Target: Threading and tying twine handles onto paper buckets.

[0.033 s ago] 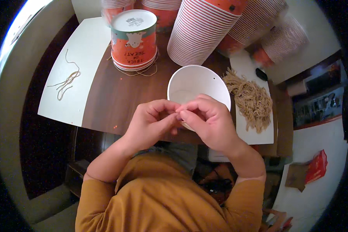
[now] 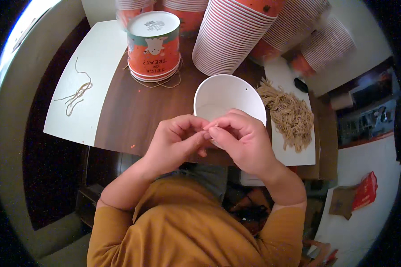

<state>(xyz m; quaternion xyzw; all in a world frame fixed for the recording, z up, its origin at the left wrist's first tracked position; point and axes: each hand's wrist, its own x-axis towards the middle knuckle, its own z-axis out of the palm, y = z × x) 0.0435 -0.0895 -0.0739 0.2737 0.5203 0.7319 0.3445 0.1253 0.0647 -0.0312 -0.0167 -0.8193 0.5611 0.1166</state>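
Observation:
A white-lined paper bucket (image 2: pixel 229 91) stands on the brown table with its mouth facing me. One small hole shows near its far right rim. At its near rim my left hand (image 2: pixel 176 138) and my right hand (image 2: pixel 245 140) meet, thumbs and forefingers pinched closely together. Whatever lies between the fingertips is too small and hidden to make out. The hands cover the bucket's near side. Right of the bucket lies a tangled heap of tan twine (image 2: pixel 289 115).
An orange-and-green bucket (image 2: pixel 153 53) stands upside down at the back left, twine around its base. Behind the white bucket leans a tall stack of nested buckets (image 2: pixel 229 40), with more stacks beyond. Loose twine (image 2: pixel 79 92) lies on the white left panel (image 2: pixel 100 49). A small black object (image 2: pixel 301 85) sits far right.
The pinched fingertips have shifted very slightly at the bucket's near rim. Everything else looks the same.

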